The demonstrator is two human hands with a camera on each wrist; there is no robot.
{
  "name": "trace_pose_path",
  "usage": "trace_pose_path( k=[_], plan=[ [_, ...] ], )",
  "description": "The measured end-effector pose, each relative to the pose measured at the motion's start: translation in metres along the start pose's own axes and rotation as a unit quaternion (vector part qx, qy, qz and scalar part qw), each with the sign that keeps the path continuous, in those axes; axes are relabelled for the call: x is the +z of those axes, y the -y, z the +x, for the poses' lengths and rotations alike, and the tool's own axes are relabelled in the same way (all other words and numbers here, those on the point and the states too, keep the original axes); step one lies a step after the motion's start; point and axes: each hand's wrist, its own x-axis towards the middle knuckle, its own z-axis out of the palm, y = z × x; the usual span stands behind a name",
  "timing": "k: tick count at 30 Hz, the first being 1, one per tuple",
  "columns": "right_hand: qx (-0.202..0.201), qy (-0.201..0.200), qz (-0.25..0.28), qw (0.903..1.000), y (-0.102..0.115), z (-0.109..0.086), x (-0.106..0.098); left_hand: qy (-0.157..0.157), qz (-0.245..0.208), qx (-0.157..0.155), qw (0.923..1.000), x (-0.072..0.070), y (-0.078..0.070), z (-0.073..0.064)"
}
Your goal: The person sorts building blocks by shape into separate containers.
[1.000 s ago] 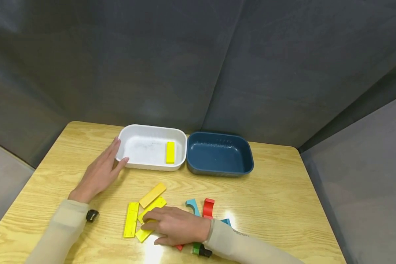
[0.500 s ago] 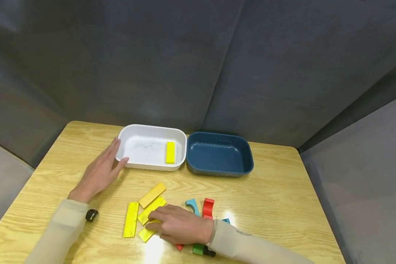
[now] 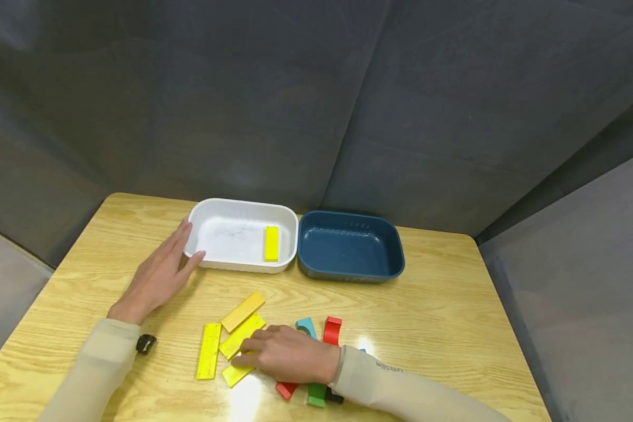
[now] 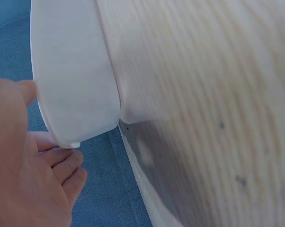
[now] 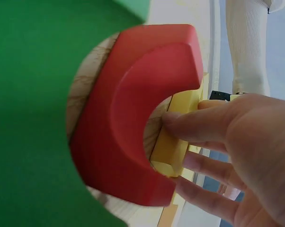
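Observation:
My left hand [image 3: 155, 278] rests against the left end of the white tray [image 3: 227, 262], fingers extended along its side and thumb at the front rim. In the left wrist view the thumb and fingers meet the tray [image 4: 76, 71] around its corner. A yellow rectangular block [image 3: 271, 244] lies inside at the right. My right hand [image 3: 290, 354] is low over the table and pinches another yellow block [image 3: 235, 375], thumb on one long side and fingers on the other. The block's far end is hidden by the hand in the head view.
Three more yellow or orange-yellow blocks lie nearby, including a left one [image 3: 208, 351] and an orange-yellow one [image 3: 244, 312]. Red arch [image 3: 332, 330], blue [image 3: 306, 325] and green [image 3: 316, 394] blocks crowd around the right wrist. A dark blue tray [image 3: 348, 275] stands beside the white one.
My right hand has shifted slightly right with its fingers drawn in on the yellow block, which has moved a little to the right. The left hand stays in place.

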Motion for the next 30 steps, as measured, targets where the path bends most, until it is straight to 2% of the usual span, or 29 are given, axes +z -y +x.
trace_pose_path(
  k=[7,13,19,30],
  plan=[
    [-0.008,-0.014,-0.008,0.9998,-0.003,-0.003,-0.002,-0.001,-0.001,0.002,1.0,-0.001,0.0,0.001],
    [-0.001,-0.048,-0.016,0.9987,-0.006,-0.006,-0.006,-0.001,-0.001,0.002,1.0,-0.003,-0.001,0.002],
    [0.015,-0.079,-0.021,0.9966,-0.012,-0.009,-0.014,0.001,-0.002,0.001,1.0,-0.003,-0.001,0.001],
    [0.049,-0.095,-0.03,0.9938,-0.027,-0.011,-0.029,0.0,-0.008,0.008,0.9999,-0.001,0.0,0.0]
  ],
)
